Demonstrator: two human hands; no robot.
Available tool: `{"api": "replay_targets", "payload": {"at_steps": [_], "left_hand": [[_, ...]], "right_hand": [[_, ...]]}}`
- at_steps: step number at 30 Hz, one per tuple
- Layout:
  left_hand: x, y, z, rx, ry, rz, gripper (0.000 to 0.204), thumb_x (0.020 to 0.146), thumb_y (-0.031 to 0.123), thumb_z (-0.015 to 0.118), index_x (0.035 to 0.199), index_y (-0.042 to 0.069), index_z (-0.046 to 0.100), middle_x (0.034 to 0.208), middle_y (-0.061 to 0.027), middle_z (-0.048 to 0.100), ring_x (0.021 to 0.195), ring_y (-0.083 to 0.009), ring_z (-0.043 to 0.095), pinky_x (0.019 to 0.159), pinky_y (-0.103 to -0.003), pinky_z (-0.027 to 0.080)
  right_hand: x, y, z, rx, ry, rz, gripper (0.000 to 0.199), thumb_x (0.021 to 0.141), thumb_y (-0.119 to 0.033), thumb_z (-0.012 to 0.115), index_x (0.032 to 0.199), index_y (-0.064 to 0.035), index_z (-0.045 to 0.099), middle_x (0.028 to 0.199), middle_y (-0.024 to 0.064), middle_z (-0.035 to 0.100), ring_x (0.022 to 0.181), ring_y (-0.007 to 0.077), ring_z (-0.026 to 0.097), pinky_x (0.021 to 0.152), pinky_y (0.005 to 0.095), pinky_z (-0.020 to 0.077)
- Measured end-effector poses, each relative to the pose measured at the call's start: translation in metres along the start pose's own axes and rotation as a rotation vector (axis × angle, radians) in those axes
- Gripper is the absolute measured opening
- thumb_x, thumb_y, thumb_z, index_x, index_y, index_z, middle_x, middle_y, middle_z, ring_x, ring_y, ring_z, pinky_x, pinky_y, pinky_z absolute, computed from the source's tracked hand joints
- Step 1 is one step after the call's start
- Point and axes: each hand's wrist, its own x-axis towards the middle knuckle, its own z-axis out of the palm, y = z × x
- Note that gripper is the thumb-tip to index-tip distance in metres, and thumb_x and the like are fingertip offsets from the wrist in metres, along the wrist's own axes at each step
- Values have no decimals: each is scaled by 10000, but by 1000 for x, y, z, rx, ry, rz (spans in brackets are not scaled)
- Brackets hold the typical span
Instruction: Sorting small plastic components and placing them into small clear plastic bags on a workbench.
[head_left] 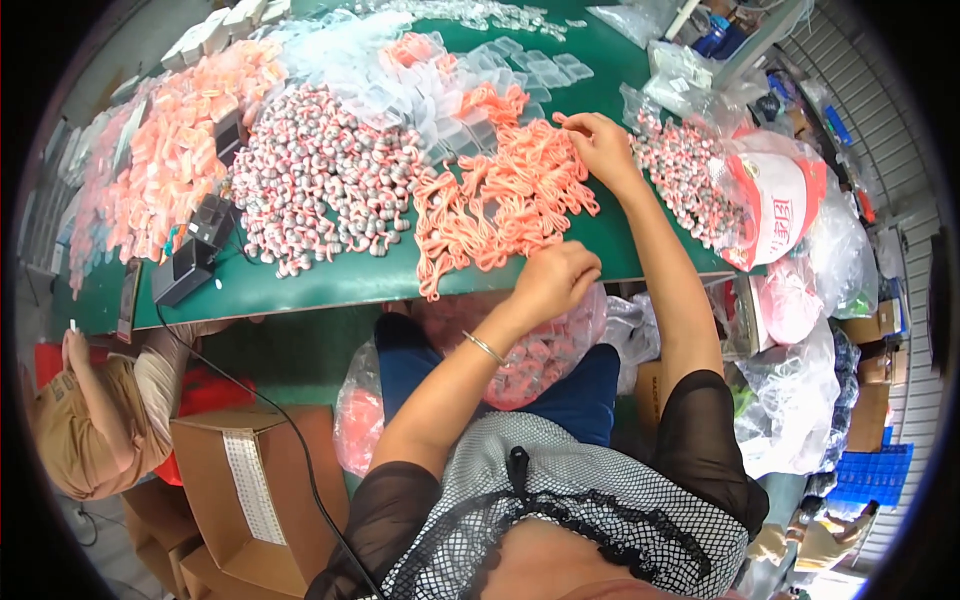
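My left hand (553,283) is just off the table's near edge, its fingers curled closed; whatever they hold is hidden. My right hand (602,150) reaches over the far right side of a pile of looped orange cords (525,190), with thumb and fingers pinched at a small orange cord end (559,117). Left of the cords lies a large heap of small grey-and-pink striped coiled pieces (325,175). Behind both heaps, clear plastic box parts (350,70) are piled up. More striped pieces (685,175) spill beside my right forearm from a red-and-white plastic bag (775,205).
Orange plastic pieces (180,140) and black boxy devices (185,270) cover the left of the green table (330,298). A black cable hangs past an open cardboard box (270,490). A clear bag of pink pieces (540,350) rests at my lap. A co-worker (100,420) sits at left.
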Motion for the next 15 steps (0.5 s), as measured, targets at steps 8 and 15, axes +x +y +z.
{"api": "replay_targets", "payload": {"at_steps": [8,15], "left_hand": [[3,2,10,-42,-53,3,87,799,117,667,850,47,670,811,-103,634,772,-296,631,674,-400,508],[1,3,0,-69,-58,-26,94,807,126,659,854,45,668,806,-98,625,767,-295,629,675,-400,509]], "right_hand": [[103,79,57,-251,-466,55,779,666,-376,778,1337,-57,542,1332,192,553,1262,353,500,1050,406,417],[100,64,55,-277,-591,-27,728,626,-358,863,1201,5,605,1224,190,584,1110,304,567,937,371,464]]}}
